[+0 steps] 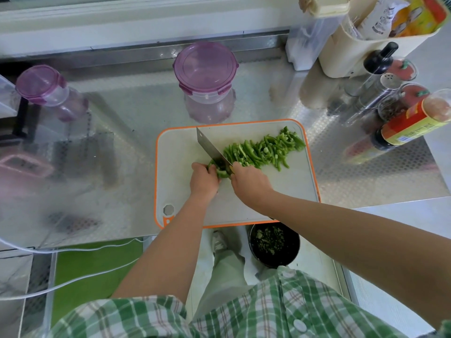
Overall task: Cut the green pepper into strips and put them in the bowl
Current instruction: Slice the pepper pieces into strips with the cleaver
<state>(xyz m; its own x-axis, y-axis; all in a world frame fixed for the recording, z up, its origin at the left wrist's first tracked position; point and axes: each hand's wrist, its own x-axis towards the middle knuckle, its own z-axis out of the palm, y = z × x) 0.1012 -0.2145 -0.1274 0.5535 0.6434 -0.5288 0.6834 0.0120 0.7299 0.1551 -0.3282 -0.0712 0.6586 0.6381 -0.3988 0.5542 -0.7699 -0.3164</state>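
Presently the right hand [249, 182] is curled tight round the handle of a cleaver [211, 148], the handle itself hidden inside the fist; the blade runs up and away to the left of that grip, its heel end down on the uncut piece of green pepper [220, 171]; the left hand [204, 178] sits just left of the blade, fingers curled over the pepper piece and pinning it to the cutting board [175, 152] (white, with an orange rim); the two hands are close together, with only the pepper and the blade between them; up and to the right of the knife grip lies a long heap of green pepper strips [264, 148], spreading toward the board's far right corner, its near end just beside the right hand's knuckles; below the right wrist, past the near edge of the board, stands a black round container [295, 245] with green scraps in it; beyond the blade tip stands a clear tub with a purple lid [205, 67]; a second purple-lidded tub [40, 85] is well off to the left; bottles and spice shakers [380, 93] crowd the far right
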